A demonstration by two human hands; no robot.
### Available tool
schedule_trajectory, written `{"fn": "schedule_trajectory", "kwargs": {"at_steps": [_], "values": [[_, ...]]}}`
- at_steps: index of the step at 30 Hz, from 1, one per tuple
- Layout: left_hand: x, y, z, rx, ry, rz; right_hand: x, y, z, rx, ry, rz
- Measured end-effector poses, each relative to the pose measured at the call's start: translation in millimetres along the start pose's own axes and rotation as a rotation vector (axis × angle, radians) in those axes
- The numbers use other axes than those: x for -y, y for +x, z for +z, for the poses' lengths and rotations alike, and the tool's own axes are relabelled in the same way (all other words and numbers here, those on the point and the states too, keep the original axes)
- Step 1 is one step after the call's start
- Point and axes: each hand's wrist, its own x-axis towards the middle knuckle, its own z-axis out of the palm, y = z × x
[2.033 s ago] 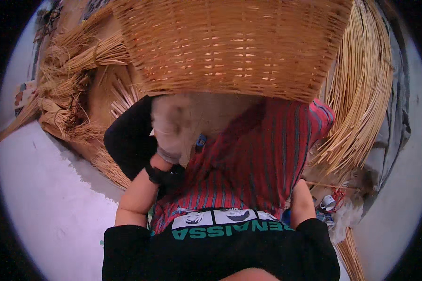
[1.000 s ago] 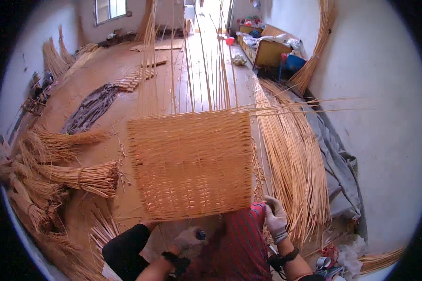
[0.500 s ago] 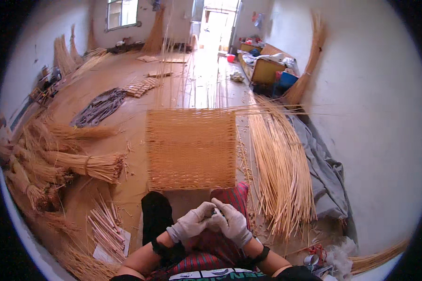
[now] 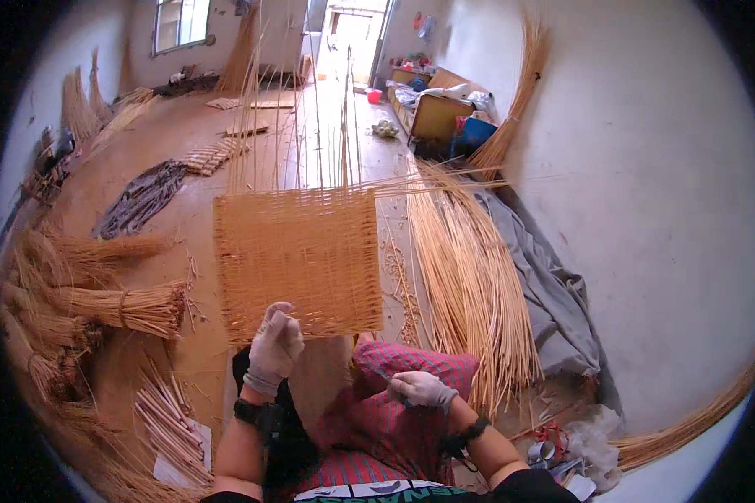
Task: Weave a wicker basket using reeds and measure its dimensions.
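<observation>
A woven wicker panel stands upright in front of me, with long loose canes rising from its top edge. My left hand, in a whitish glove, is raised at the panel's lower edge. Its fingers are curled, and it covers part of the weave; whether it grips the panel or something small is hidden. Over my right knee, my right hand, gloved too, is closed around a small thin thing whose tip pokes out toward the panel. Its kind is too small to tell.
Long peeled canes lie along the right on a grey cloth. Tied cane bundles crowd the left floor, near cut sticks. Beyond are a dark cloth heap and a blue bin by the right wall.
My hands, together over my lap before, are now apart. The left has moved up to the panel's lower edge; the right has gone a little right, over my knee. The view has shifted rightward.
</observation>
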Motion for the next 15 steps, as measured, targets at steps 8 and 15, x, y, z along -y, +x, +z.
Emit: {"fn": "schedule_trajectory", "kwargs": {"at_steps": [8,15], "values": [[81.9,-5.4,-88.6,0.37,1.906,0.073,35.0,129.8,-31.3,-0.425,-0.024,-0.279],[59.0,1.3,-12.1,0.119,1.62,0.404,34.6,185.9,-20.8,-0.306,0.11,0.123]]}}
